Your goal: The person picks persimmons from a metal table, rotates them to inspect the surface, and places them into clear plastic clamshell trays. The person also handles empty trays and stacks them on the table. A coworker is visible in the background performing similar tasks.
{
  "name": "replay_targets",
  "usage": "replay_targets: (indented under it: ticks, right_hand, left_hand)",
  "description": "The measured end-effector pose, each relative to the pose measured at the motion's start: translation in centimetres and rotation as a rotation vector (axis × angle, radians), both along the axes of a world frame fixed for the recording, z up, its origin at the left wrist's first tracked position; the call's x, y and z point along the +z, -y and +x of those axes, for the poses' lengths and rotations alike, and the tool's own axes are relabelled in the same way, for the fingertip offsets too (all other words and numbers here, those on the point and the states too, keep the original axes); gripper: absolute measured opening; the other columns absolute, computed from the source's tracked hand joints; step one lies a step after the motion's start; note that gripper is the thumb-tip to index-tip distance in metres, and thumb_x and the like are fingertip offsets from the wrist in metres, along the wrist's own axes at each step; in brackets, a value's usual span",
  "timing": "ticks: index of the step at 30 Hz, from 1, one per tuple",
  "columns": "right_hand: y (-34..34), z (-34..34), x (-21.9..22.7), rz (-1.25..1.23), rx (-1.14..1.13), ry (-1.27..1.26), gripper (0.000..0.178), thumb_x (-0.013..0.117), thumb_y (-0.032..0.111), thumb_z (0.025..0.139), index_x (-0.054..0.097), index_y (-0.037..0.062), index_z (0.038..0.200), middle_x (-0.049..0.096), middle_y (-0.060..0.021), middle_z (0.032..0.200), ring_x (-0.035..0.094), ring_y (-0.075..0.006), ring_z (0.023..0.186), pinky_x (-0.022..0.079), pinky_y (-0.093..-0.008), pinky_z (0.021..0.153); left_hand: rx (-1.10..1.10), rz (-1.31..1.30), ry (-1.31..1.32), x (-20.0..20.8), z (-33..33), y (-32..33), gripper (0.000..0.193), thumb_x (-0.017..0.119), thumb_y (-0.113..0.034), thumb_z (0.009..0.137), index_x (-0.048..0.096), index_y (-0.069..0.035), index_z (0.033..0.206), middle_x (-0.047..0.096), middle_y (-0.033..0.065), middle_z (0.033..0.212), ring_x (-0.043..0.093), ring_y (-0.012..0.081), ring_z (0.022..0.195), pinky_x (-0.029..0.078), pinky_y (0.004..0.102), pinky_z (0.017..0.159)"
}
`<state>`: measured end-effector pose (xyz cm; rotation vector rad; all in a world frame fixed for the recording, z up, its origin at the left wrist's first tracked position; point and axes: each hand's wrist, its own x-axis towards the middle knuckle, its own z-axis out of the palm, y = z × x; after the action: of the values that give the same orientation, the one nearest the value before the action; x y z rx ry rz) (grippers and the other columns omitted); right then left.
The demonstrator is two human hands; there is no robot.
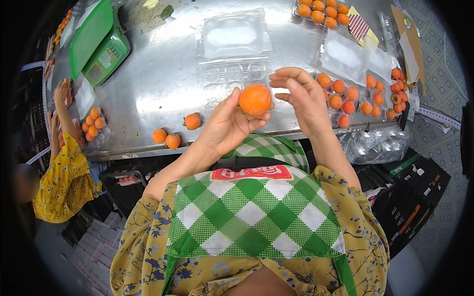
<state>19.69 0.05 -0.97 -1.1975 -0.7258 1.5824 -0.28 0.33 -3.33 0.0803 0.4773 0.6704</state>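
A large orange persimmon (255, 100) rests in my left hand (228, 121), whose thumb and fingers are closed round it from the left and below. Just to its right is my right hand (303, 101), its fingers loosely bent and apart, with nothing in them; a small gap separates it from the fruit. Behind my hands lies a clear plastic clamshell box (217, 74), its lid folded back and a white label panel on it. Three loose items sit left of my left forearm: a persimmon (192, 121), another persimmon (159, 136) and a third persimmon (173, 141).
Filled boxes of persimmons (335, 102) stand at the right, and another filled box (323, 12) at the back. A green scale (103, 56) occupies the left of the metal table (163, 84). At far left, a co-worker's arm (64, 106) reaches over the table. Black crates (414, 192) stand lower right.
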Motion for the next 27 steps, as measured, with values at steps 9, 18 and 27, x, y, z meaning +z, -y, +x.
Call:
replay_targets:
  ticks: [9,18,27]
  right_hand:
    - [1.6,1.5,-3.1,-0.076,-0.049,-0.047,0.033,0.045,0.033,0.101,0.059,0.0056,0.089,0.055,-0.0020,0.075,0.054,-0.0121,0.073,0.046,-0.0300,0.068]
    - [2.6,-1.7,0.8,-0.394,0.217,-0.377,0.056,0.044,0.059,0.093,0.059,0.0092,0.112,0.061,-0.0020,0.097,0.057,-0.0111,0.083,0.047,-0.0292,0.069]
    - [2.6,-2.1,1.3,-0.348,0.213,-0.249,0.056,0.052,0.058,0.089,0.059,0.0081,0.114,0.062,-0.0028,0.104,0.058,-0.0110,0.090,0.046,-0.0275,0.073]
  left_hand:
    - [0.040,0.303,-0.227,1.3,0.3,-0.4,0.060,0.062,-0.031,0.091,0.038,-0.003,0.139,0.055,0.0193,0.123,0.060,0.0244,0.107,0.052,0.0369,0.091]
    - [0.212,1.521,-0.919,1.9,-0.1,-0.9,0.075,0.076,-0.003,0.072,0.042,-0.007,0.138,0.057,0.0140,0.123,0.057,0.0270,0.110,0.049,0.0388,0.091]
    - [0.319,1.976,-0.933,0.8,-0.2,-1.5,0.092,0.080,-0.005,0.067,0.029,-0.008,0.143,0.053,0.0162,0.129,0.054,0.0323,0.115,0.045,0.0426,0.097]
